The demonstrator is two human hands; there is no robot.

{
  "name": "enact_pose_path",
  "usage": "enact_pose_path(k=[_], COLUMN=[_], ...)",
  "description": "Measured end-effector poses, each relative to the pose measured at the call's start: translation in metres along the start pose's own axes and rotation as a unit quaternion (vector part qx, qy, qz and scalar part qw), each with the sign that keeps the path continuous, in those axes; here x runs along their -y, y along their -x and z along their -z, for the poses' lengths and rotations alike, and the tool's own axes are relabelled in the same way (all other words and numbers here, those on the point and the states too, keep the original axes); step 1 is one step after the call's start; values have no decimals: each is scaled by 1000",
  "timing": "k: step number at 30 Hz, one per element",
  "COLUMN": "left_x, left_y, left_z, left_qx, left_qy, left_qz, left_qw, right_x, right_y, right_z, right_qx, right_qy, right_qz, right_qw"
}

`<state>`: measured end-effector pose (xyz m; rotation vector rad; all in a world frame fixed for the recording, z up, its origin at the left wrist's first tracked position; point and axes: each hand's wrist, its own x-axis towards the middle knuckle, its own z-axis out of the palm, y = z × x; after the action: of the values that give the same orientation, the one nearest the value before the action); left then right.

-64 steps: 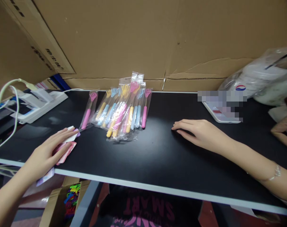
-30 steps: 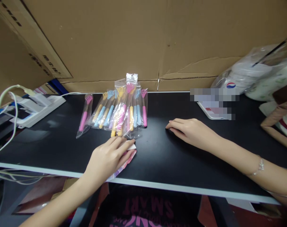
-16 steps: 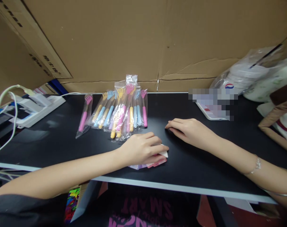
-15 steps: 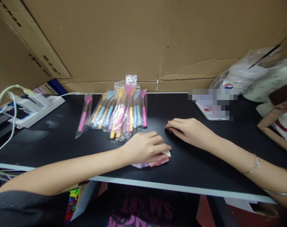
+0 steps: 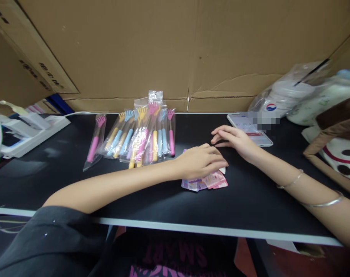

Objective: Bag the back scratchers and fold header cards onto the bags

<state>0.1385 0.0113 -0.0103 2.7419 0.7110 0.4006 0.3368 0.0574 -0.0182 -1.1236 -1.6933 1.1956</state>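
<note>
My left hand [image 5: 202, 161] lies palm down on a loose pile of small pink and purple printed cards [image 5: 213, 180], fingers bent over them. A white edge shows under its fingertips; its palm side is hidden. My right hand [image 5: 231, 139] is just beyond, its slightly curved fingers apart and nothing visible in them. It hovers close to the black tabletop [image 5: 163, 206], near the phone [image 5: 235, 120]. Left of the hands are several back scratchers [image 5: 142, 142] with pink, blue and yellow handles, bagged in clear plastic. One pink back scratcher [image 5: 94, 142] lies apart at the left.
A white power strip [image 5: 39, 136] with plugs and cables sits at the left. Cardboard [image 5: 128, 50] walls off the back. At the right stand a bagged cup [image 5: 290, 96] and a brown-handled bag [image 5: 340, 150]. The table's pale front edge [image 5: 192, 227] runs below my arms.
My left hand and the cards have moved right and slightly away from me. My right hand has shifted right and farther back, its fingers spreading. The view has turned a little right.
</note>
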Motion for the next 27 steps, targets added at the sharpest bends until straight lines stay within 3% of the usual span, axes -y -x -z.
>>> enact_pose_path(k=[5, 8, 12, 15, 20, 27], left_x=[3, 12, 38, 61, 77, 78], left_y=[3, 8, 21, 31, 42, 50], left_z=[26, 39, 44, 44, 51, 53], left_qx=[12, 16, 15, 38, 89, 83], left_qy=[142, 151, -28, -168, -210, -228], left_qz=[31, 35, 54, 129, 239, 262], left_qw=[989, 988, 998, 976, 944, 934], right_x=[0, 1, 0, -1, -2, 1], right_y=[-2, -2, -2, -2, -2, -1], right_z=[2, 1, 0, 0, 0, -2], right_qx=[-22, -21, -17, -15, -13, -19], right_qy=[-79, -86, -51, -23, -8, 20], right_qz=[-41, -48, -40, -37, -37, -33], right_qw=[996, 995, 998, 999, 999, 999])
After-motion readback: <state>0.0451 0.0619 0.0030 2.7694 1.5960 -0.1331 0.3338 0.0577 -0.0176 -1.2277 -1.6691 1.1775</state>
